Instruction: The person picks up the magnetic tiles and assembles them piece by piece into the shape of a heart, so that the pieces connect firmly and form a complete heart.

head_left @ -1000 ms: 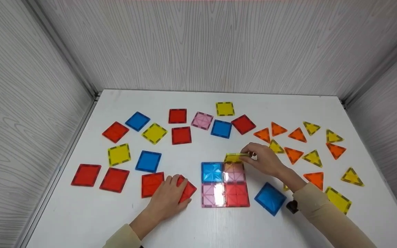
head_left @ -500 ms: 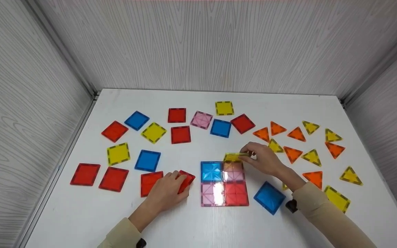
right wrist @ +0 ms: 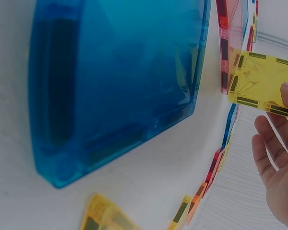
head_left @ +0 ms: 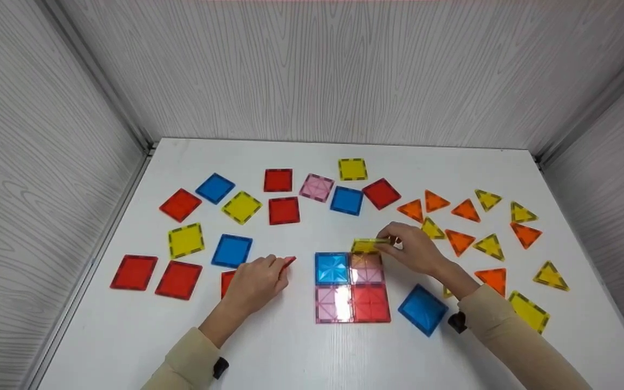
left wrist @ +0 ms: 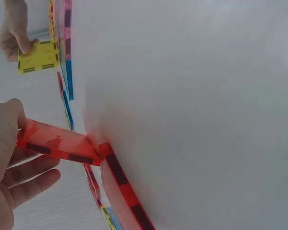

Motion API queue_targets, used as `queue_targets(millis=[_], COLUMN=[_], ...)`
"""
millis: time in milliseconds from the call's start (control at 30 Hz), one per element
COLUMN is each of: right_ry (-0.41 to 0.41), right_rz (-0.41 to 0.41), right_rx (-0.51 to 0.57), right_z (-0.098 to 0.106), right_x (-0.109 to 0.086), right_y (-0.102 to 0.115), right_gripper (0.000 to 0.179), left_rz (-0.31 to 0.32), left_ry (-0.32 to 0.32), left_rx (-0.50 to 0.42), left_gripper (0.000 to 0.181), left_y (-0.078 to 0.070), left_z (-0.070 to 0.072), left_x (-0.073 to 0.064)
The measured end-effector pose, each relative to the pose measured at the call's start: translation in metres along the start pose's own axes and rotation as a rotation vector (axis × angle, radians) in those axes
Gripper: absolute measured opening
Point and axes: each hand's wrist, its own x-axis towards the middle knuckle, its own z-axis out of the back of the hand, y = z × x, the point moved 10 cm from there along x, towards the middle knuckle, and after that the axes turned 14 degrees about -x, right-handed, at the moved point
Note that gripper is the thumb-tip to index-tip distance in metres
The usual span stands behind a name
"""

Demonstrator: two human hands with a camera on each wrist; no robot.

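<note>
The left hand [head_left: 255, 284] pinches a tilted red tile [left wrist: 57, 140] left of the four-tile square [head_left: 352, 287] on the bench [head_left: 301, 357]. The right hand [head_left: 414, 250] pinches a yellow tile [right wrist: 260, 80] upright at the square's far edge.

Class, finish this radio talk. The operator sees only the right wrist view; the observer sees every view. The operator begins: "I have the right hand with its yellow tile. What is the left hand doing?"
Observer: The left hand holds a red tile, tilted rather than flat.
Operator: I see red and pink along one edge of the flat block. How many tiles make it up?
Observer: Four squares, set two by two, as the head view shows.
Operator: An orange tile shows nearly edge-on to me. What shape is it?
Observer: The orange tiles in the head view are all triangles.
</note>
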Motion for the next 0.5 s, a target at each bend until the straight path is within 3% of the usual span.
queue_targets(millis=[267, 500], right_ry=[0.007, 0.009], right_rz=[-0.006, -0.012], right_rx=[0.005, 0.001], right_z=[-0.002, -0.001], right_x=[0.001, 0.0], right_y=[-0.001, -0.001], right_gripper=[0.014, 0.014], left_rz=[-0.022, -0.038], left_ry=[-0.047, -0.027], left_rx=[0.093, 0.082], left_gripper=[0.027, 0.029], left_y=[0.007, -0.002], left_z=[0.007, 0.011], left_x=[0.013, 0.031])
